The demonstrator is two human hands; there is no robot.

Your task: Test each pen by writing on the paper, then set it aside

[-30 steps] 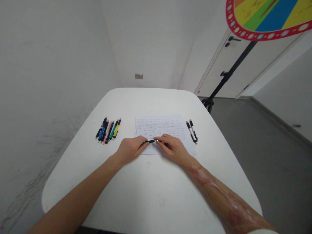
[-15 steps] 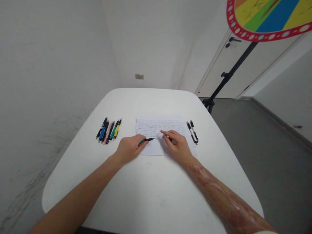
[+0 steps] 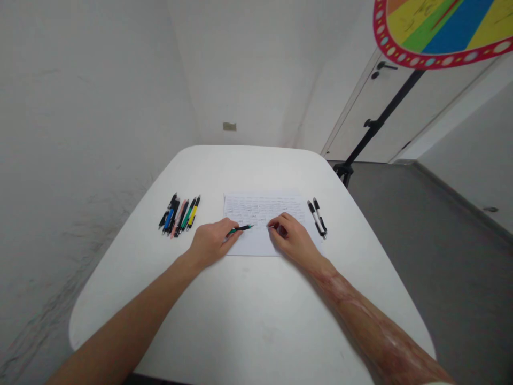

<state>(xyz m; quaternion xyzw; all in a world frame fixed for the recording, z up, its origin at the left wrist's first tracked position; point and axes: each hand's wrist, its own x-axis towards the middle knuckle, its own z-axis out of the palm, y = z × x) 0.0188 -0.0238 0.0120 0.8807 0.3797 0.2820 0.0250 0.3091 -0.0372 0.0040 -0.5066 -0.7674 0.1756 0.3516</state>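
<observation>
My left hand (image 3: pixel 216 240) is closed round a green-and-black pen (image 3: pixel 241 229); its thin tip points right, toward my other hand. Opposite it, my right hand (image 3: pixel 292 234) is curled in a pinch, with a tiny, thin, pale bit showing at the fingertips, too small to name. A gap separates the pen tip from those fingers. Both hands rest over a sheet of paper (image 3: pixel 248 247) with rows of dark handwriting on its upper part. The hands cover the sheet's lower left edge and part of its right side.
Left of the paper lies a bunch of several pens (image 3: pixel 179 216) in different colours. Two white-and-black pens (image 3: pixel 317 218) lie at its right. The white table (image 3: pixel 256 315) has rounded corners. Beyond its right side, a colourful wheel (image 3: pixel 444 32) stands on a black pole (image 3: pixel 385 115).
My right fingers have drawn in from a looser, stretched pinch to a tighter curl. My left hand and the pen have shifted very slightly left and up.
</observation>
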